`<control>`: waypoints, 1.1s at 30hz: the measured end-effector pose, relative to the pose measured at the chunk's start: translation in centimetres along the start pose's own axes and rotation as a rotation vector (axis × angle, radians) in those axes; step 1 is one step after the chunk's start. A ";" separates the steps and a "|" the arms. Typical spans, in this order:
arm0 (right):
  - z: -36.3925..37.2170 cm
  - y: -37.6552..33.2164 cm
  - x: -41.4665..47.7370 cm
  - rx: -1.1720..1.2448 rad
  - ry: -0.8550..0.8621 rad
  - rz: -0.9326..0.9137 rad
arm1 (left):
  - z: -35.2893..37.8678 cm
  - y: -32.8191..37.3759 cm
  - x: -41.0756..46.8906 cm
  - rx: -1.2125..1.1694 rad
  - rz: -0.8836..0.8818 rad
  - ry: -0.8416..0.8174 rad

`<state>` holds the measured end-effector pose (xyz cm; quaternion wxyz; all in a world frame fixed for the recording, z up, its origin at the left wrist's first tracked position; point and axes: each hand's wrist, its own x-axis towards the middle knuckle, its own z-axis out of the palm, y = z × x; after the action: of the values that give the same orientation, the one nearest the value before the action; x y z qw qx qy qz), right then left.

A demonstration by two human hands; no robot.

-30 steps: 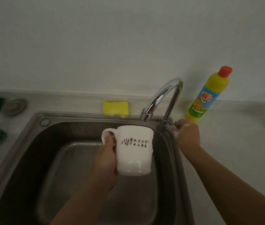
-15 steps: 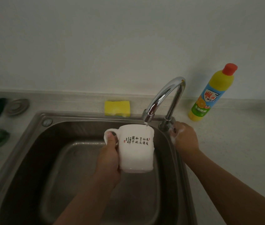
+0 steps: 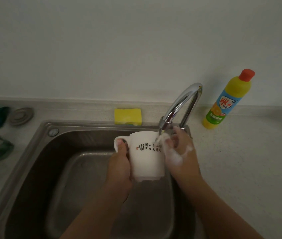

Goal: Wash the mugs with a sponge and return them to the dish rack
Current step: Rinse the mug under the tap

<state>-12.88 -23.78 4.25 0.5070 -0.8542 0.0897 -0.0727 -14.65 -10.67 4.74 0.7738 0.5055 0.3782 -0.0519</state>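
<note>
We grip the mug [image 3: 145,157] by its handle [image 3: 117,141] in our left hand [image 3: 119,164], at mid-frame over the sink [image 3: 38,144], its rim under the tap [image 3: 181,104] so the stream [image 3: 159,135] rinses it and drains below. Our right hand [image 3: 181,152] lies against the mug's right side, fingers [image 3: 174,140] curled at the rim, probably to rub it clean; foam [image 3: 176,157] hides whether they clasp it. The sponge [image 3: 127,116] lies on the counter [image 3: 240,161] behind the sink.

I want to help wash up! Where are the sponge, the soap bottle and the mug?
sponge [image 3: 127,116]: head view, middle of its yellow top face.
soap bottle [image 3: 226,107]: head view, on its label.
mug [image 3: 147,161]: head view, white side below the writing.
</note>
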 end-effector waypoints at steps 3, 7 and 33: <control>2.2 -1.1 -2.0 0.174 -0.120 0.079 | 0.2 0.0 -0.1 0.058 0.032 -0.023; 2.2 -2.3 -1.6 0.343 -0.203 0.313 | -0.2 0.4 -0.1 0.094 0.073 -0.043; 1.7 -3.6 -0.2 1.040 -0.204 0.624 | 1.3 3.3 0.5 -0.126 -0.177 -0.471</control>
<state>-12.38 -20.59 6.60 0.8607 -0.4311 0.2393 0.1271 -12.06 -10.00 7.08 0.8630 0.3950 0.2331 -0.2120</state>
